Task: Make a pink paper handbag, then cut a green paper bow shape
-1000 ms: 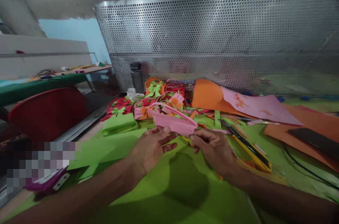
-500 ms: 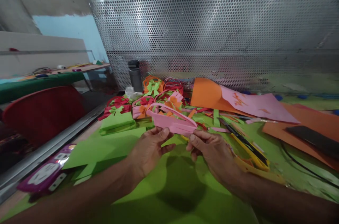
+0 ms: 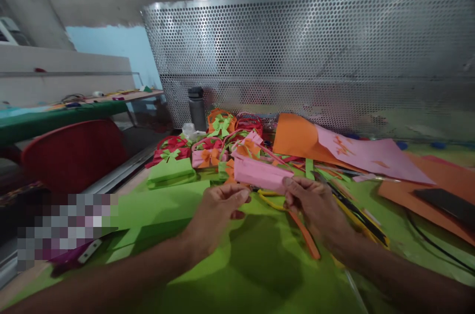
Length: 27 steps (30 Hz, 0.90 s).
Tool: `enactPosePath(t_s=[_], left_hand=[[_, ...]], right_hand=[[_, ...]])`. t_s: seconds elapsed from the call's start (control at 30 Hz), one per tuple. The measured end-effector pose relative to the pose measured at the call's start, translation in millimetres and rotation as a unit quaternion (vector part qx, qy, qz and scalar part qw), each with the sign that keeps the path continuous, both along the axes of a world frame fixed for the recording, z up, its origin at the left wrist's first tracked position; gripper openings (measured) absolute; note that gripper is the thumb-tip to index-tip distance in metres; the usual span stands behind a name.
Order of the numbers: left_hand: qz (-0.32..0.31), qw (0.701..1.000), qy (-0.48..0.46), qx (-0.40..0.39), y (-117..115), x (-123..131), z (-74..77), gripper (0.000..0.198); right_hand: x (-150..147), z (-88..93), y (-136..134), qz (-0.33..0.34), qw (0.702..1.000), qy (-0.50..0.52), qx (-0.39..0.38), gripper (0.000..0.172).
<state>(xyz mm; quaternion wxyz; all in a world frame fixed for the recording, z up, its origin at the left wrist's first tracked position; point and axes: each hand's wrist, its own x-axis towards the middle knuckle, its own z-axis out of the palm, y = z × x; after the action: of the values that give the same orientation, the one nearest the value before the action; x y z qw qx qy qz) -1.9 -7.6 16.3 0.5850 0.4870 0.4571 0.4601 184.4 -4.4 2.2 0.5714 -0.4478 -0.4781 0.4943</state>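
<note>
My right hand (image 3: 309,200) pinches the lower right corner of a small pink paper bag (image 3: 258,173) between thumb and fingers. The bag is held tilted, with its thin handle toward the back. Close to its lower left edge, my left hand (image 3: 218,207) has thumb and forefinger pressed together; whatever may be between them is hidden. Below my right fingers runs an orange strip (image 3: 306,237); I cannot tell whether it is held or lies on the table. A yellow loop-shaped handle (image 3: 272,200) shows between the hands.
Behind the bag are several finished paper bags with bows (image 3: 210,156) and a dark bottle (image 3: 197,109). Green sheets (image 3: 156,210) lie left. Orange paper (image 3: 297,133), pink paper (image 3: 371,156), a yellow-and-black tool (image 3: 356,212) and a dark phone-like slab (image 3: 445,202) lie right.
The pink bag has moved right and its front has turned more toward me. My left fingers have come off its lower edge, while my right hand keeps its grip. The orange strip has come into view.
</note>
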Motion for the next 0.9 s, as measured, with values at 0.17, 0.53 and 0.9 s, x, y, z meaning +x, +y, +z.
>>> enactPosePath(t_s=[0.17, 0.53, 0.9], left_hand=[[0.07, 0.982, 0.073, 0.158, 9, -12, 9.2, 0.01], [0.085, 0.985, 0.088, 0.118, 9, -12, 15.2, 0.014], [0.037, 0.995, 0.031, 0.084, 15, -14, 6.3, 0.016]], right_hand=[[8, 2.1, 10, -0.008, 1.0, 0.012, -0.004, 0.034], [7, -4.1, 4, -0.002, 1.0, -0.015, -0.006, 0.033], [7, -4.3, 1, 0.006, 0.998, -0.063, 0.013, 0.033]])
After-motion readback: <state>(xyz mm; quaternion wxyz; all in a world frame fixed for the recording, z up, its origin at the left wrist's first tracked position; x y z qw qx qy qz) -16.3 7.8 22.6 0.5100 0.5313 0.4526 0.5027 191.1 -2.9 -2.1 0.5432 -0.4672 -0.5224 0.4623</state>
